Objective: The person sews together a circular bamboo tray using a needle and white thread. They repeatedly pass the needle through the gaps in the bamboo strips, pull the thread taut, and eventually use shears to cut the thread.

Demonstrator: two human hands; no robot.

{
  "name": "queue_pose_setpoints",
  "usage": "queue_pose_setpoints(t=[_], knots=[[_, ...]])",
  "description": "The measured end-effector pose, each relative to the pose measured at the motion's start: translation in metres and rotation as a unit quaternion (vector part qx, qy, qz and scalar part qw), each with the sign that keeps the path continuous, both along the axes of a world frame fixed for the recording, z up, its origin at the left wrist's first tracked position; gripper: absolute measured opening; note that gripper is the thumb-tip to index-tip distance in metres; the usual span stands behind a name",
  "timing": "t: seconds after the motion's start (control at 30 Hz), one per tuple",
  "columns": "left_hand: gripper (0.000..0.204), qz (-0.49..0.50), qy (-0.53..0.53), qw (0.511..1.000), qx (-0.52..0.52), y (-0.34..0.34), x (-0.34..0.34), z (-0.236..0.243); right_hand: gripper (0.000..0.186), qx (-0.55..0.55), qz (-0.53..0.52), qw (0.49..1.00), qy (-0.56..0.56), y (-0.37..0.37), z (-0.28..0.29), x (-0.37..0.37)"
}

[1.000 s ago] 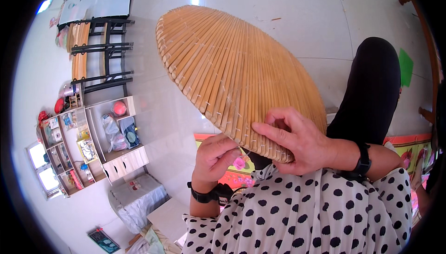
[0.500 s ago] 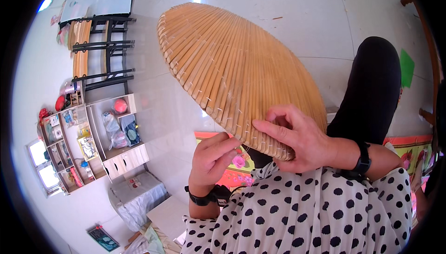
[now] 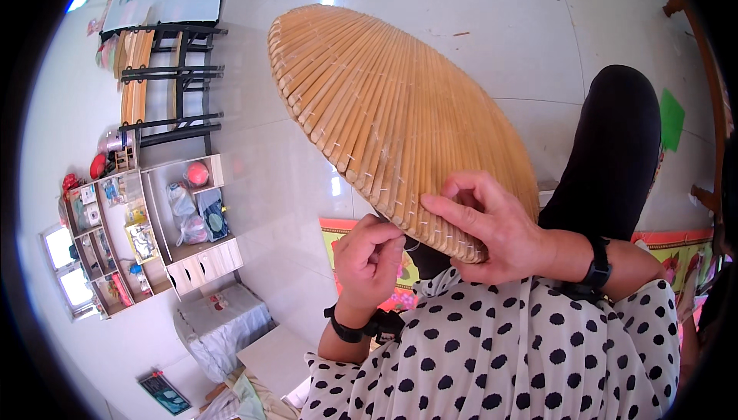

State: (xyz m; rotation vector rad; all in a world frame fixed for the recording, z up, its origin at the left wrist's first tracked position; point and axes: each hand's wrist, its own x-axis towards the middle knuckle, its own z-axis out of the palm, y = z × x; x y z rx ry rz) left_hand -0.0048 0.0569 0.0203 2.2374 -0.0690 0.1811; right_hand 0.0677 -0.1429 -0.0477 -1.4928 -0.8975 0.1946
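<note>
A round, shallow cone of radiating bamboo ribs, looking like a bamboo umbrella frame [image 3: 400, 112], is tilted across my lap. Short white thread stitches run in rows near its rim. My right hand [image 3: 492, 224] grips the near right rim, thumb on the upper face and other fingers partly hidden beneath. Against the near left rim, my left hand [image 3: 371, 257] is closed in a pinch, fingertips touching the edge. A fine thread [image 3: 413, 248] shows faintly beside those fingertips; its far end is hidden.
My dark-trousered knee [image 3: 615, 136] rises right of the frame. Floral cloth [image 3: 338, 228] lies below it. Shelves [image 3: 157, 228] with small items and folded black-legged stands [image 3: 173, 74] are at left. Wood slivers [image 3: 461, 34] and a green sheet [image 3: 671, 120] lie on the tiles.
My left hand has moved slightly right and up, closer against the rim, its fingers curled tighter. The bamboo frame shifts only a little; my right hand keeps its grip.
</note>
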Motion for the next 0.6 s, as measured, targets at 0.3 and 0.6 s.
queue_pose_setpoints(t=[0.3, 0.6], knots=[[0.010, -0.011, -0.033, 0.999, 0.020, -0.008, 0.008, 0.000, 0.072, 0.013, -0.011, 1.000, 0.003, -0.001, 0.002, 0.000], [0.016, -0.057, -0.014, 0.998, 0.018, 0.002, 0.007, 0.001, 0.074, 0.000, -0.004, 1.000, 0.000, -0.003, 0.002, 0.002]])
